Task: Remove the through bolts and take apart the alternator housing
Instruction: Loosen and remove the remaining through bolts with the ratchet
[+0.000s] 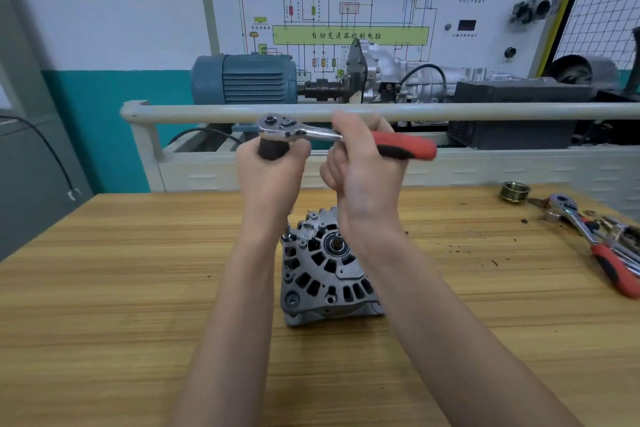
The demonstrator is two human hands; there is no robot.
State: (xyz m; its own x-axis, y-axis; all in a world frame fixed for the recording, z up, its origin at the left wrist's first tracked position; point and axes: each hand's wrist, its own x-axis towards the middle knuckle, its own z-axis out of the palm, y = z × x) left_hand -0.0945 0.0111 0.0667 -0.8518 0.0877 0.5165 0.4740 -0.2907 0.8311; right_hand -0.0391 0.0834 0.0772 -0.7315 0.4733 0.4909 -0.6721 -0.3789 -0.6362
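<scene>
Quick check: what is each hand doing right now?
Left hand: grips the dark socket under the ratchet head.
Right hand: grips the red-handled ratchet.

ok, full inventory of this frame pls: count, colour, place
alternator: 1, grey metal, on bench centre, beneath the raised hands
ratchet: 1, chrome with red-black handle, held up above the alternator
socket: 1, dark, under the ratchet head
pulley: 1, metallic, bench far right
spare ratchets: at least 2, chrome and red, bench right edge
bench: 1, light wood
blue motor: 1, behind the rail
left hand: grips the socket
right hand: grips the ratchet handle
</scene>
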